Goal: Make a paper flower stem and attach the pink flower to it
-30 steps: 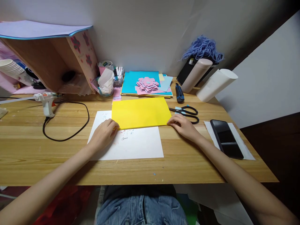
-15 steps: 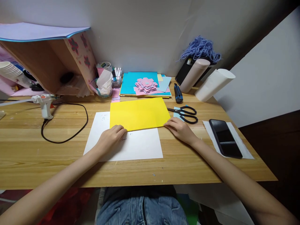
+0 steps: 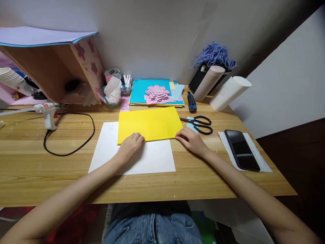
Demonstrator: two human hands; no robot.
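A folded yellow sheet of paper (image 3: 149,123) lies at the middle of the desk, its near edge towards me. My left hand (image 3: 131,145) pinches that near edge left of its middle, fingers closed on it. At the near right corner, my right hand (image 3: 190,139) grips the yellow paper between thumb and fingers. Partly under it is a white sheet (image 3: 147,159) with small pencil marks. Just right of the yellow paper lie black-handled scissors (image 3: 201,123) on a light blue scrap, their blade tips hidden by the yellow paper.
Behind sit a pink layered paper flower (image 3: 157,93) on blue sheets and a utility knife (image 3: 192,102). A phone (image 3: 242,149) rests at right, near a paper roll (image 3: 230,93). To the left are a glue gun (image 3: 48,115) with its cord and a cardboard box (image 3: 87,71).
My left hand has slid right along the near edge of the yellow paper. My right hand stays at the corner. The view has shifted slightly.
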